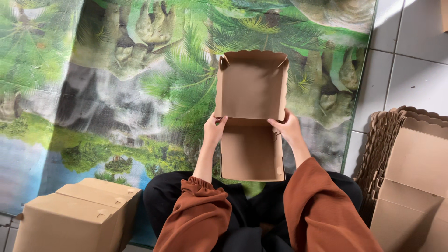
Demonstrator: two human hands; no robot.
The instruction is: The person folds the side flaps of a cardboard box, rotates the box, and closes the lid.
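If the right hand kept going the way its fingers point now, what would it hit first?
The right hand points inward across the open cardboard box, so probably the box's hinge fold, then the left hand; depth is unclear.

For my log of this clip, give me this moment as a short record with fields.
setting: person seated on a mat printed with palm trees, on a white tiled floor
left hand: grips the left edge of an open cardboard box near its fold
right hand: grips the right edge of the same box
box state: lid open, scalloped rim, nothing inside
left side: closed boxes on the floor
right side: stack of flat boxes
clothing: rust sleeves
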